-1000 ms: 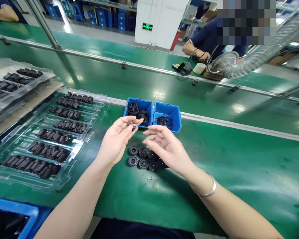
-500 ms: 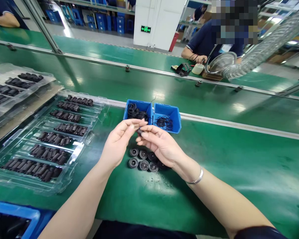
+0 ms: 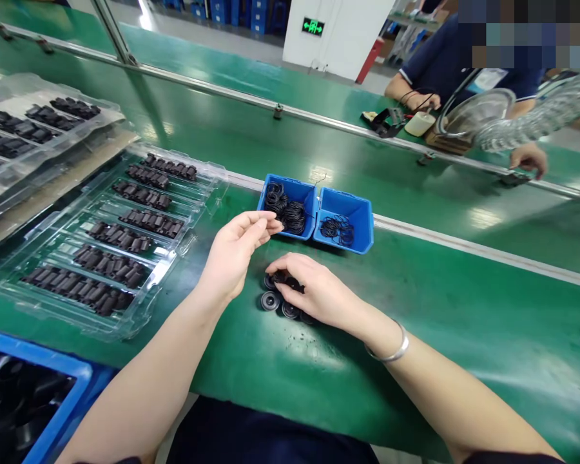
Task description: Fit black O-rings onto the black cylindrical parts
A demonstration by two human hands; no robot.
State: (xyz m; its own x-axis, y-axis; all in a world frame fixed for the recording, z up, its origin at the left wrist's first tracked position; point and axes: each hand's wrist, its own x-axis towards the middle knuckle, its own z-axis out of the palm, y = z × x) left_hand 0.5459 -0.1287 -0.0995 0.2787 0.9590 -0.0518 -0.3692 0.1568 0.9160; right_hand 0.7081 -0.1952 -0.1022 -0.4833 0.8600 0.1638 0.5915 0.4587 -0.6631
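Note:
My left hand point(image 3: 236, 251) is raised in front of the left blue bin point(image 3: 310, 225), its thumb and fingertips pressed together; what they hold, if anything, is too small to make out. That bin holds black rings point(image 3: 294, 218). More thin black rings point(image 3: 337, 229) lie in the right blue bin point(image 3: 367, 222). Over the round black parts point(image 3: 270, 301) on the green table, my right hand point(image 3: 314, 287) reaches down with thumb and index finger around one of them at the back left of the group. My right palm and fingers partly cover the group.
Clear trays point(image 3: 167, 264) with rows of dark parts stand at the left. A blue crate point(image 3: 80, 367) of black parts is at the lower left. A metal rail point(image 3: 212, 93) crosses behind. Beyond it a person's hands point(image 3: 529, 160) are near a clear hose point(image 3: 536, 119).
My hands have parted. My right hand has moved down to the round black parts, while my left hand stays raised near the bins. The view has shifted, and the person's other hand now shows.

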